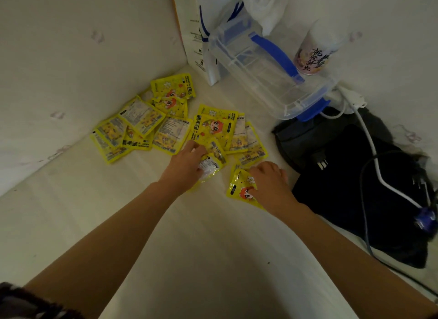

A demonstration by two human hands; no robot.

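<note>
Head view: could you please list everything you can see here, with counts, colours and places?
hand warmer packets: over a dozen, yellow, scattered on the white surface near the corner
storage box: one, clear with blue handle, tilted, behind the packets
paper bag: one, white, upright behind the box
bottle: one, white, printed, right of the box
dark bag: one, black, at the right
cable: one, white, across the dark bag
left hand: grips a packet
right hand: touches the nearest packet
</note>
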